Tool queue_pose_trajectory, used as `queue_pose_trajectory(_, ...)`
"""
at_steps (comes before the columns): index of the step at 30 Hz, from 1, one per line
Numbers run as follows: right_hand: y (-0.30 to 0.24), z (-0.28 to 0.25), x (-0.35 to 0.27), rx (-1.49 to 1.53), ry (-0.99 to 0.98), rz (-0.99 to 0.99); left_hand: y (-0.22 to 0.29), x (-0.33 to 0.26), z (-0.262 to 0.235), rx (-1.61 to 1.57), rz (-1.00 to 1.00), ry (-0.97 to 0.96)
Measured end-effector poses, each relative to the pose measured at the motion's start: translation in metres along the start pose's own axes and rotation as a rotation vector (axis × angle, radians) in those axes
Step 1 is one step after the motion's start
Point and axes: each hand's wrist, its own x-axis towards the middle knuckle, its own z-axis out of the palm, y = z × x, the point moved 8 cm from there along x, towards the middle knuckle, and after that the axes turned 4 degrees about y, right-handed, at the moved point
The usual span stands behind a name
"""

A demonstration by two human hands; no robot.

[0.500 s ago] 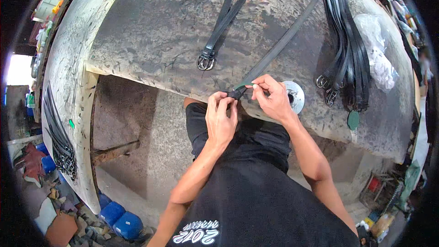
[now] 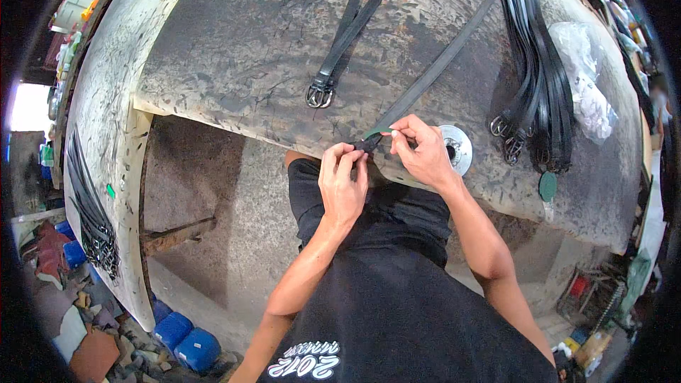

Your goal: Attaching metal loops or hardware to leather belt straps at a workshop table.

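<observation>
1. Landmark: the white disc (image 2: 462, 150), with a dark centre hole, lying on the stained table (image 2: 248, 64).
2. Strap (image 2: 433, 74): dark and flat. Its near end is at the hands, left of the white disc; the rest runs across the table, away from the person, to beyond the white disc's far side. A narrow green edge shows close to the near end.
3. Left hand (image 2: 344, 184): left of the white disc, fingers and thumb closed on the strap's near end.
4. Right hand (image 2: 420, 149): just beside the white disc, on its left. Thumb and forefinger are pinched together on a small reddish piece (image 2: 386, 134) against the strap; the piece is too small to identify.
5. Pair of black belts (image 2: 356, 32): beyond the white disc, to its left, metal buckles toward the person.
6. Bundle of black belts (image 2: 550, 85): right of the white disc and reaching beyond it, buckles at the near end.
7. Clear plastic bag (image 2: 592, 103): farther right of the white disc, next to the bundle.
8. Green disc (image 2: 547, 186): right of the white disc and nearer the person.
</observation>
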Motion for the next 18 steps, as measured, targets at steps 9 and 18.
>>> queue_pose_trajectory(9, 0.0, 0.001, 0.001, -0.01, -0.005, -0.009, -0.003, -0.002, -0.003, -0.027, -0.039, 0.008)
queue_pose_trajectory(18, -0.003, -0.001, 0.001, 0.003, -0.002, -0.014, 0.0, -0.004, -0.003, -0.04, 0.031, -0.004)
